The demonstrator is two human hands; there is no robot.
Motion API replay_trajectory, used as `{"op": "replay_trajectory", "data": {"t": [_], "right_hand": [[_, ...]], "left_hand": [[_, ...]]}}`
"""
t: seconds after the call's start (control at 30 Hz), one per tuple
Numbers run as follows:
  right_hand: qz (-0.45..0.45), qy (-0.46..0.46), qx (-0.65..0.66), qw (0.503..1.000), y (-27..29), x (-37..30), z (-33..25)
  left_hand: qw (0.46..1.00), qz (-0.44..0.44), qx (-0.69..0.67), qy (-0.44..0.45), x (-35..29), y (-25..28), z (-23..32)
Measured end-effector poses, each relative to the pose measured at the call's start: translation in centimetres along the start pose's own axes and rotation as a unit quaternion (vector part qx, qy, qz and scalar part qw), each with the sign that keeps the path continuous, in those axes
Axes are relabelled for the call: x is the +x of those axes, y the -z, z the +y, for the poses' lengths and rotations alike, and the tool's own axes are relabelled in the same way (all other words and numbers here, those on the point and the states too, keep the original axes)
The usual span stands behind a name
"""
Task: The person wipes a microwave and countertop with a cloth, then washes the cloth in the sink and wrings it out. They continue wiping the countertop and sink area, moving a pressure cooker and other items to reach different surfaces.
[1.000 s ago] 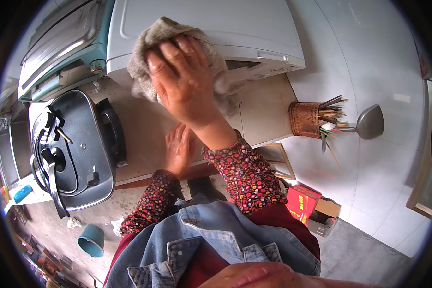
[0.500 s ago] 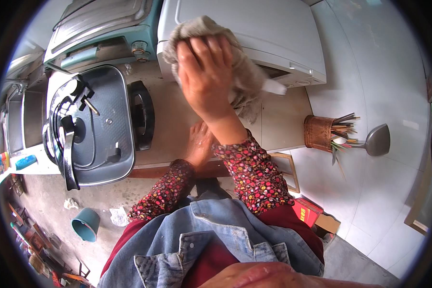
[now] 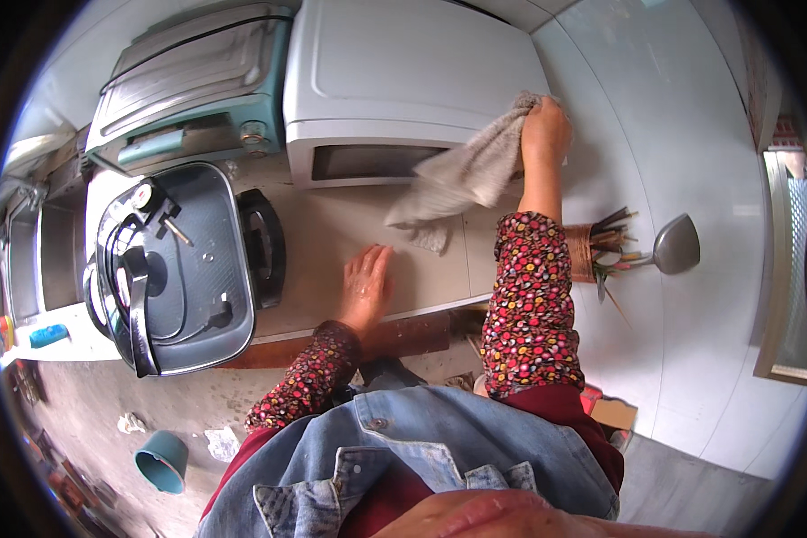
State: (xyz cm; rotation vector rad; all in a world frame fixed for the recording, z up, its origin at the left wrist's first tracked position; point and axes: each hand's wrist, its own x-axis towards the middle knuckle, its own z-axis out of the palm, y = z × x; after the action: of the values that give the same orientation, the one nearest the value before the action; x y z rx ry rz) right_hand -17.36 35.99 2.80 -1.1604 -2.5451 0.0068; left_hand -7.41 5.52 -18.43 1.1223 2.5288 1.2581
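My right hand (image 3: pixel 545 136) is closed on a bunched end of a beige-grey cloth (image 3: pixel 477 172), at the right front corner of a white microwave (image 3: pixel 412 67). From my fist the cloth hangs down leftward across the lower front of the microwave, its loose end reaching the countertop and slightly blurred. My left hand (image 3: pixel 365 287) lies flat on the light countertop (image 3: pixel 318 255) near its front edge, fingers stretched out and holding nothing. A second bit of the cloth or another rag (image 3: pixel 432 239) lies just below the hanging end.
A dark electric pan (image 3: pixel 184 278) with a glass lid and coiled cord stands at the left. Behind it is a teal toaster oven (image 3: pixel 184 94). A brown holder (image 3: pixel 580 253) with chopsticks and a spatula (image 3: pixel 677 244) is at the right. A teal bucket (image 3: pixel 161 462) sits on the floor.
My right hand has swept the cloth from the microwave's left front to its right corner. My left hand remains on the countertop. The view has shifted slightly.
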Motion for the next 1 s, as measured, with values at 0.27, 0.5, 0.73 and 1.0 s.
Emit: {"op": "replay_trajectory", "data": {"t": [0.27, 0.5, 0.73, 1.0], "right_hand": [[0.027, 0.417, 0.287, 0.862, -0.8, -7.6, -14.2], [-0.006, 0.326, 0.223, 0.919, -2.9, -1.5, -10.0], [0.031, 0.129, 0.064, 0.989, -5.4, 10.4, -1.9], [-0.010, 0.327, 0.210, 0.921, -7.1, 8.0, -17.8]], "left_hand": [[1.000, 0.008, 0.006, -0.003, 0.2, 0.5, 0.8], [1.000, -0.009, 0.015, 0.010, 0.0, 1.0, 0.2], [0.999, -0.011, -0.030, 0.011, 0.1, 0.9, 0.5], [0.998, -0.009, -0.063, 0.015, -0.2, 1.4, 1.0]]}}
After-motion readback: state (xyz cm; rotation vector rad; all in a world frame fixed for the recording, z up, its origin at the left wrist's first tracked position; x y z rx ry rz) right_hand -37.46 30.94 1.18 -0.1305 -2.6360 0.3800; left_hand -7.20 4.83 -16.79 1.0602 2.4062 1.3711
